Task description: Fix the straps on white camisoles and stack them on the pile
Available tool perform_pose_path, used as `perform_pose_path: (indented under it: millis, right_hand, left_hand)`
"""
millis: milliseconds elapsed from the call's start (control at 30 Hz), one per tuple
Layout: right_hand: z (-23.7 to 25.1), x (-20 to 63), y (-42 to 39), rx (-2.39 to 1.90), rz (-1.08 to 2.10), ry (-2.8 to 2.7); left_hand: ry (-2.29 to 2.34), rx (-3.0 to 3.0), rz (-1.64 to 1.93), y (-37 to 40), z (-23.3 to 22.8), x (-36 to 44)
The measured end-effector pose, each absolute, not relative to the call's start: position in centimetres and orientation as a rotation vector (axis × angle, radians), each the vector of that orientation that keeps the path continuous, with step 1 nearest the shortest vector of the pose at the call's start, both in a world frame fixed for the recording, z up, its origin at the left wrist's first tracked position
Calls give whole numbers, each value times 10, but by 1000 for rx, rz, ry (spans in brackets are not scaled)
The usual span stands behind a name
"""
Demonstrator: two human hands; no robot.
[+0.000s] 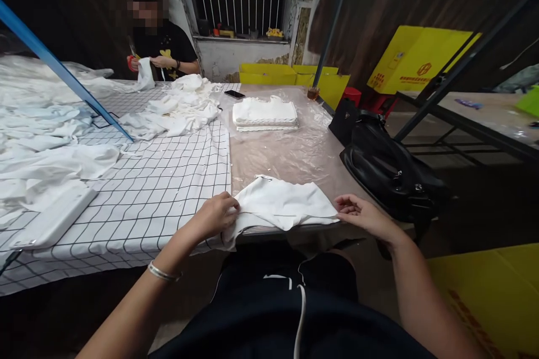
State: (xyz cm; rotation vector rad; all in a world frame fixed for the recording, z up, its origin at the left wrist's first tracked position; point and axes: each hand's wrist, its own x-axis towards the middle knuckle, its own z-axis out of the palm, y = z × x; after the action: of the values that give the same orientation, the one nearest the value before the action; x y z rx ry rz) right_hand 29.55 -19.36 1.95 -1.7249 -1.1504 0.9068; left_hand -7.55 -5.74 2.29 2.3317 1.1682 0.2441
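I am watching the left hand (217, 214) pinching the left edge of a white garment (283, 203), fingers curled shut on a soft fold of the fabric. The right hand (362, 214) is resting at the garment's right corner, fingers loosely bent and touching the cloth; I cannot tell whether it is actually gripping it. The garment is lying crumpled and roughly flat at the near edge of the table (290, 151), its lower hem drooping over the rim, on a glossy clear plastic sheet that is wrinkling over the brown top. A thin metal bangle (163, 274) is circling the left wrist.

Just to the left, a white cloth with a black grid pattern (168, 185) is covering the table. Farther back, a neat squared stack of folded white fabric (265, 113) is sitting on the plastic, well apart from the hands, with a loose heap of white pieces (181, 106) beside it. A shiny black bag (387, 171) is slumping off the table's right side. Across the table another person (162, 45) is handling white cloth.
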Motion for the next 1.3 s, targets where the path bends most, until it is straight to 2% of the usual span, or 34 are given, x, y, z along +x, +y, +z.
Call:
perform_pose_path:
  millis: [67, 167, 233, 300, 500, 733, 933, 1300]
  right_hand:
    - [29, 293, -195, -1670, 753, -1038]
    - [49, 282, -184, -1497, 590, -809]
    - [60, 267, -172, -1427, 546, -695]
    - [69, 248, -161, -1395, 588, -671]
    - [82, 194, -151, -1220, 1136, -817]
    - [83, 179, -160, -1037, 1523, -849]
    - [78, 172, -164, -906, 1649, -797]
    - [79, 164, -174, -852, 1717, -727]
  left_hand:
    - [1117, 2297, 337, -65, 29, -75]
    - [1041, 2098, 687, -73, 45, -58]
    - [1023, 1868, 953, -77, 55, -37]
    - [970, 1609, 1071, -81, 63, -12]
    - [533, 1170, 831, -92, 73, 39]
    - [389, 1404, 909, -100, 73, 20]
    - [335, 1615, 931, -101, 78, 8]
    - [269, 1643, 932, -110, 76, 4]
